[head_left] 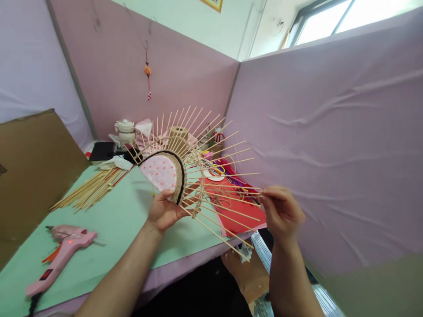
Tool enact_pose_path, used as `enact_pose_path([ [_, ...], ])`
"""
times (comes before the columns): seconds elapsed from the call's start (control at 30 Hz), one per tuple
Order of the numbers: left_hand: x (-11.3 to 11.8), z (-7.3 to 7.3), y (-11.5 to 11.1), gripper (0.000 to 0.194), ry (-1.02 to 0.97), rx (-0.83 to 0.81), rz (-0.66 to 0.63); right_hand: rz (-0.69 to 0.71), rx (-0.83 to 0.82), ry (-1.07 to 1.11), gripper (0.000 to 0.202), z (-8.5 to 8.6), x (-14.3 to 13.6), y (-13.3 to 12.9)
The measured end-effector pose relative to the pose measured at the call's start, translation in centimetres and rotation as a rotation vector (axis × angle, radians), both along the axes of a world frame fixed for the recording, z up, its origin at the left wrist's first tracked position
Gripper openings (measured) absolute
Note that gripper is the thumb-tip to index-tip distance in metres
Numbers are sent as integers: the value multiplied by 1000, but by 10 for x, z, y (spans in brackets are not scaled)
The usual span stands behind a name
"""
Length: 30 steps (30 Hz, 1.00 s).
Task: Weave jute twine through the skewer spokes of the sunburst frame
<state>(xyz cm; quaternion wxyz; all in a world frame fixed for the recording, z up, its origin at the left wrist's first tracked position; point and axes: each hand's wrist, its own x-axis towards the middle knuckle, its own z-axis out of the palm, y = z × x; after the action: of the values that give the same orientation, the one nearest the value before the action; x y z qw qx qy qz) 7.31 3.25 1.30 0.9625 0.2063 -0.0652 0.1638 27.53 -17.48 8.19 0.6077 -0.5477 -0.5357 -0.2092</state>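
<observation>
Holds semicircular fan (pixel 165 171) of radiating sticks above table (pixel 122 237), near the middle, with left hand (pixel 163 212) part-closed around its lower edge; pinches with right hand (pixel 284 215) at the stick tips, cannot tell whether on stick or string; includes glue gun (pixel 64 259) near left, loose sticks (pixel 94 187) far left, red sheet (pixel 239 220) right

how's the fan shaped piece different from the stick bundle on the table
The fan-shaped piece is held up in the left hand; the stick bundle lies on the table. The fan-shaped piece has sticks spreading like rays around dotted fabric; the stick bundle's lie roughly side by side, with no such centre. Both have thin, pale sticks.
</observation>
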Motion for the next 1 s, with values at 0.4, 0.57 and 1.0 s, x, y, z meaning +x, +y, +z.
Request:
enact_pose_path([
  [0.4, 2, -1, -2, 48, -38, 55, -69, 510, -197, 685, 20, -12, 36, 22],
  [0.57, 3, -3, -3, 47, -50, 79, -101, 358, -314, 696, 14, -31, 28, 63],
  [1.0, -1, -7, 0, 52, -15, 42, -92, 478, -460, 617, 18, -59, -20, 170],
])
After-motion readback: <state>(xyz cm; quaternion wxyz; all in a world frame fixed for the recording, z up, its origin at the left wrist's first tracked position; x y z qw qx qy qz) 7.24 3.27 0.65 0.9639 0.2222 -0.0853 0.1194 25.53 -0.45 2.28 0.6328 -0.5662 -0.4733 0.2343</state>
